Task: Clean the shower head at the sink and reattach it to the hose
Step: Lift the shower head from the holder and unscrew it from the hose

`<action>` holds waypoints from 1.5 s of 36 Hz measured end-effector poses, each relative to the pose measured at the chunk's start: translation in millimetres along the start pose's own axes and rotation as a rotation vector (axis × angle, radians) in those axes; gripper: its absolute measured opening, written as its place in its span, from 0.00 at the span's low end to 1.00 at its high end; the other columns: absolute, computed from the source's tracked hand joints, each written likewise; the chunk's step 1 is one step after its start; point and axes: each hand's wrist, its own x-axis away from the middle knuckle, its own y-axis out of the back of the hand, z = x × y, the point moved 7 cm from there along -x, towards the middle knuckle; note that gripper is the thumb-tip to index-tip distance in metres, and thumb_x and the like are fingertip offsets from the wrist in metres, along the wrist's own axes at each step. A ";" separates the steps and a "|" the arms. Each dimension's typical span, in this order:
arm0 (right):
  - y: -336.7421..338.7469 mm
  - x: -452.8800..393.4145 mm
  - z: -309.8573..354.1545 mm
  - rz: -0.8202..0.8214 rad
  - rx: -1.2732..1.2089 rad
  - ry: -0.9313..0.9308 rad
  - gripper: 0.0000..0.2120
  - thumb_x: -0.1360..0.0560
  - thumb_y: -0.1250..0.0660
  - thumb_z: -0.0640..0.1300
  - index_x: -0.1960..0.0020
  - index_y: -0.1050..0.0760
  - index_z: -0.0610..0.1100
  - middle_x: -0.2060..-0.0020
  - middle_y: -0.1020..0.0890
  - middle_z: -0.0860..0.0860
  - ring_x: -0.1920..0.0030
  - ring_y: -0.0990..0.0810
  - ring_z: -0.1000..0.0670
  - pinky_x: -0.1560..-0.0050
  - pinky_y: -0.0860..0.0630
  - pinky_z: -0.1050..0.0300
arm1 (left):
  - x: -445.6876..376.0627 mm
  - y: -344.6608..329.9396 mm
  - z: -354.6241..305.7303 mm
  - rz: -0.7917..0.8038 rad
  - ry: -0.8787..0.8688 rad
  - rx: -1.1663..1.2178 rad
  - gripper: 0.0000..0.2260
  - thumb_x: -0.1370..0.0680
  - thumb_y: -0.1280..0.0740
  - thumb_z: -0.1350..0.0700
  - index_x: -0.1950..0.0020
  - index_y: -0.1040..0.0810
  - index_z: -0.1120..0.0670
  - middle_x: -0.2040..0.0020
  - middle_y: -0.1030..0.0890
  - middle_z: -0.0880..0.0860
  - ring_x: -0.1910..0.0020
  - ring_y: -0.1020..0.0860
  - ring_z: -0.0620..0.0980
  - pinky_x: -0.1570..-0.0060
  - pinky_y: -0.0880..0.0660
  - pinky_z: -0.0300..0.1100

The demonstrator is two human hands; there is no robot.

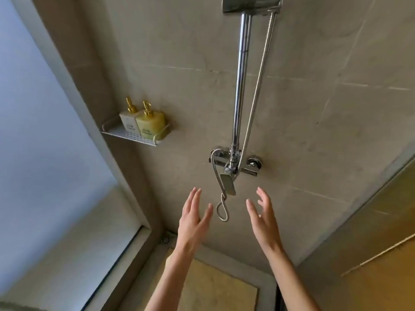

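Note:
A chrome shower head sits in its holder at the top of a vertical chrome rail, cut off by the frame's top edge. A braided metal hose runs down from it to the wall mixer, and a loop of hose dangles below the mixer's lever. My left hand and my right hand are raised on either side of that loop, fingers straight, palms facing each other, touching nothing.
A small white wall shelf at the left carries two pump bottles. A frosted window fills the left side. A floor drain and a beige mat lie below. A glass partition stands at the right.

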 end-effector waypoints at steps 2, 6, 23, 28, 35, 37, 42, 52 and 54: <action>3.1 -11.5 2.3 -0.062 0.005 -0.007 0.26 0.19 0.35 0.50 0.24 0.36 0.48 0.25 0.31 0.50 0.28 0.32 0.50 0.28 0.33 0.43 | -16.2 1.0 -5.2 -0.010 -0.045 -0.017 0.25 0.19 0.39 0.43 0.22 0.39 0.44 0.21 0.41 0.42 0.22 0.44 0.40 0.24 0.46 0.40; 7.3 -29.6 16.2 -0.128 0.022 0.046 0.26 0.22 0.33 0.54 0.26 0.33 0.50 0.29 0.27 0.55 0.31 0.28 0.53 0.30 0.29 0.42 | -47.9 8.9 -26.2 -0.051 -0.159 -0.001 0.23 0.20 0.38 0.43 0.25 0.35 0.42 0.23 0.36 0.40 0.25 0.40 0.37 0.27 0.41 0.39; 80.8 -78.3 195.7 -0.448 0.081 0.432 0.27 0.24 0.32 0.58 0.28 0.31 0.51 0.33 0.24 0.58 0.34 0.26 0.58 0.34 0.26 0.52 | -141.9 78.0 -247.8 0.008 -0.700 0.169 0.24 0.21 0.33 0.47 0.26 0.33 0.46 0.29 0.26 0.46 0.31 0.28 0.41 0.31 0.28 0.46; 114.8 -76.1 249.0 -0.527 0.083 0.542 0.24 0.24 0.32 0.57 0.30 0.29 0.52 0.35 0.23 0.60 0.37 0.24 0.59 0.37 0.25 0.54 | -149.1 101.0 -314.7 -0.020 -0.828 0.235 0.21 0.21 0.33 0.52 0.27 0.30 0.49 0.32 0.23 0.50 0.35 0.24 0.45 0.35 0.25 0.45; 149.5 -74.7 318.3 -0.577 0.077 0.680 0.24 0.25 0.32 0.58 0.32 0.28 0.52 0.37 0.22 0.61 0.39 0.22 0.59 0.41 0.25 0.56 | -168.0 129.8 -384.1 -0.064 -0.860 0.363 0.20 0.21 0.32 0.51 0.29 0.28 0.52 0.35 0.21 0.53 0.40 0.20 0.46 0.39 0.23 0.44; 156.1 -77.5 337.6 -0.570 0.086 0.703 0.23 0.26 0.32 0.59 0.33 0.27 0.53 0.38 0.21 0.61 0.41 0.22 0.60 0.42 0.25 0.59 | -175.0 133.6 -397.9 -0.050 -0.836 0.380 0.21 0.21 0.32 0.50 0.29 0.28 0.52 0.34 0.21 0.53 0.39 0.21 0.47 0.39 0.23 0.44; 166.1 -93.9 379.9 -0.515 0.073 0.744 0.19 0.27 0.30 0.58 0.39 0.23 0.52 0.46 0.17 0.59 0.47 0.20 0.63 0.51 0.25 0.70 | -190.1 140.0 -421.8 -0.029 -0.801 0.397 0.21 0.22 0.31 0.48 0.30 0.26 0.53 0.35 0.21 0.51 0.36 0.23 0.49 0.38 0.22 0.53; 163.8 -147.1 438.6 -0.338 0.095 0.756 0.16 0.26 0.26 0.53 0.43 0.21 0.47 0.49 0.16 0.55 0.48 0.18 0.58 0.46 0.25 0.70 | -212.4 129.7 -461.1 -0.036 -0.833 0.231 0.07 0.22 0.33 0.49 0.52 0.22 0.52 0.60 0.21 0.42 0.60 0.22 0.41 0.67 0.31 0.27; 159.6 -158.8 442.0 -0.284 0.069 0.723 0.16 0.26 0.26 0.52 0.42 0.20 0.46 0.48 0.16 0.54 0.47 0.18 0.57 0.47 0.24 0.70 | -216.6 126.5 -465.4 -0.034 -0.814 0.204 0.08 0.22 0.33 0.49 0.56 0.25 0.52 0.65 0.25 0.44 0.65 0.26 0.43 0.67 0.33 0.32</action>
